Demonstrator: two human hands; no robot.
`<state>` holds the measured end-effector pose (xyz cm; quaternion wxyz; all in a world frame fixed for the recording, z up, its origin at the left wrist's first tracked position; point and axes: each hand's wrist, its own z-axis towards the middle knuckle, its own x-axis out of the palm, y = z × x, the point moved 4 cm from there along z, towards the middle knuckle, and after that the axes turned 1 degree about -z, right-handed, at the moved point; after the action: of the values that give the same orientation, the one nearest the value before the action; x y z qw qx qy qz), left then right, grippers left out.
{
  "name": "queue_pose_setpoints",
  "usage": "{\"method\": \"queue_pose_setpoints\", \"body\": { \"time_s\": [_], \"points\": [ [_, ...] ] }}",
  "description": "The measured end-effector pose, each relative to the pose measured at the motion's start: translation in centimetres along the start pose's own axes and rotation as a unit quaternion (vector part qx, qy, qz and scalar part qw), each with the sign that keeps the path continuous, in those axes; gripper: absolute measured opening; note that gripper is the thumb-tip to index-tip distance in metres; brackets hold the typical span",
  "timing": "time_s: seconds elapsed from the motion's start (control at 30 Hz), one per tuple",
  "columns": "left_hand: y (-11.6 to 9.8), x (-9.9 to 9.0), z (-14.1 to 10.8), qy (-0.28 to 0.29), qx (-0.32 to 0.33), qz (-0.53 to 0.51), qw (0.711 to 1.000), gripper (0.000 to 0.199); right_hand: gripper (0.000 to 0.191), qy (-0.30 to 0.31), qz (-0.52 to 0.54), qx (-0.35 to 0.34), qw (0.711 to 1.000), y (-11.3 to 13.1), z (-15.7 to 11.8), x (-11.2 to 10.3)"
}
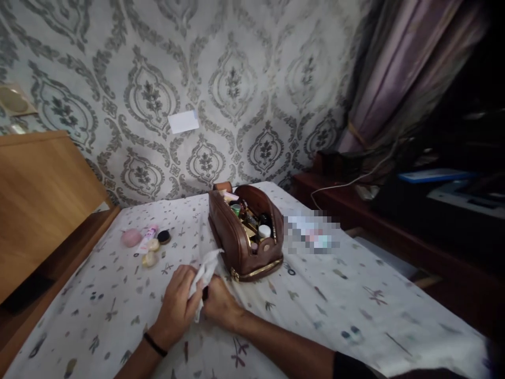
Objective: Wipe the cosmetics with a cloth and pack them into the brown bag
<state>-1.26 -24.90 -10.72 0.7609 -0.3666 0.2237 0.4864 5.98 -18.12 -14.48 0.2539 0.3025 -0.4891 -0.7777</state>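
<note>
My left hand (179, 300), with a black band at its wrist, is closed on a crumpled white cloth or tissue (207, 267). Right beside it, my right hand (221, 301) is closed round a small dark object (205, 292), which the fingers and the white cloth mostly hide. Just beyond my hands stands a brown leather bag (231, 231), unzipped at the top. Inside it are several small containers, among them one with a white lid (264, 231) and a green one (235, 209).
On the patterned sheet (335, 310), at the left, lie a pink round item (131, 237), a pink tube (150, 235), a black-lidded jar (163, 237) and small yellowish pots (149, 258). A wooden panel (47, 195) borders the left, dark red furniture (335, 197) the right.
</note>
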Motion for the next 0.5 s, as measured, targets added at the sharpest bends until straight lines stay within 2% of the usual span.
{"method": "queue_pose_setpoints", "body": {
  "time_s": [0.1,0.2,0.3,0.37,0.5],
  "points": [
    [0.7,-0.4,0.0,-0.027,-0.051,-0.015,0.998,0.016,0.020,-0.007,0.004,-0.014,1.000,0.7,-0.2,-0.1],
    [1.6,-1.0,-0.1,-0.035,-0.111,-0.039,0.992,0.018,0.033,-0.014,-0.011,0.011,1.000,0.8,-0.5,-0.2],
    [3.2,-1.1,-0.4,-0.033,-0.190,-0.081,0.978,0.022,0.040,-0.004,-0.036,0.032,0.999,0.3,-0.7,-0.2],
    [4.3,-1.0,-0.7,-0.032,-0.231,-0.110,0.966,0.023,0.044,0.001,-0.017,0.030,0.999,-0.1,-0.7,0.0],
    [5.0,-1.4,-0.7,-0.083,-0.236,-0.105,0.962,0.027,0.049,-0.015,0.069,0.049,0.996,-0.7,-0.5,0.1]
  ]
}}
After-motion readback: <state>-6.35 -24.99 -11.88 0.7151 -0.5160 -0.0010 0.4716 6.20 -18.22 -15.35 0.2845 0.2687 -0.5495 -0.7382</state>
